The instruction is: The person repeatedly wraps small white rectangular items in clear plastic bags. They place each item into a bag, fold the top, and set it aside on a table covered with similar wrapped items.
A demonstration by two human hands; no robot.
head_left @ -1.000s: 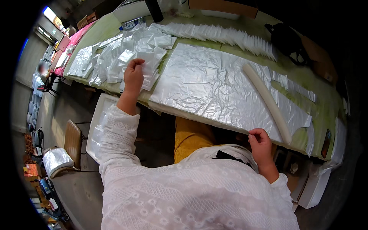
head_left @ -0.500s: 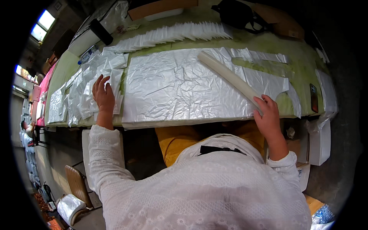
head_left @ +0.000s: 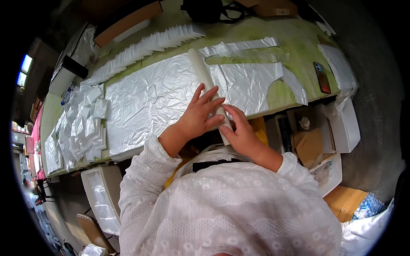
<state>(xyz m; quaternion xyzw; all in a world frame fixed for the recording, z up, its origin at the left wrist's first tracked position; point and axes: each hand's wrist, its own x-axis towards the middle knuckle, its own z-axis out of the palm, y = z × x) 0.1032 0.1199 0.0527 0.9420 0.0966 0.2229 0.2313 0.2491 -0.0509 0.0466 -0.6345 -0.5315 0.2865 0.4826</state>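
Off-white tube (head_left: 200,68) slants over the silvery plastic sheet (head_left: 156,96) on the green tabletop (head_left: 299,47); the left hand (head_left: 192,116) spreads loose fingers across it, the right hand (head_left: 245,135) curls against its near end, whether gripping I can't tell.

Plastic sheet (head_left: 149,98) along the table's (head_left: 299,42) near edge: glossy, crinkled. Roll (head_left: 202,72) across it: smooth, faint sheen. Folded packets (head_left: 145,49) toward the far edge: thin plastic film, softly glossy.
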